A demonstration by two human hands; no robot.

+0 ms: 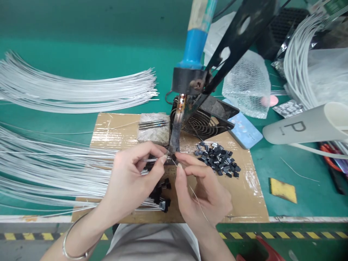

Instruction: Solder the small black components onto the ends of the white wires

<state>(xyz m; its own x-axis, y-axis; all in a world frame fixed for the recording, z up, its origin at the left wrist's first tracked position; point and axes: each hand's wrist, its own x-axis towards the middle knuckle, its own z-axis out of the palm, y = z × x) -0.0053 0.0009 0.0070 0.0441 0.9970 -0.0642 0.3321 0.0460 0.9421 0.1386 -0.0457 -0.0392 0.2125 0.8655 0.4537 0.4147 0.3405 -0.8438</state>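
My left hand (pixel 136 177) is pinched shut on a thin white wire (pixel 148 160), its end held at the tip of a fixed soldering iron (pixel 176 130) with a blue handle. My right hand (pixel 201 188) is pinched shut on a thin strand of solder wire (pixel 197 199), feeding its end to the same tip. Both fingertips meet just below the iron over a brown cardboard sheet (pixel 244 188). Several finished wires with small black parts (pixel 163 195) lie under my hands.
Bundles of white wires (pixel 67 90) lie at left. A pile of small black components (pixel 219 161), a black fan (pixel 203 119), a cleaning sponge block (pixel 153 128), a blue card (pixel 243 130), bubble wrap (pixel 247 87), a white tube (pixel 307 127) and a yellow pad (pixel 282 189) sit around.
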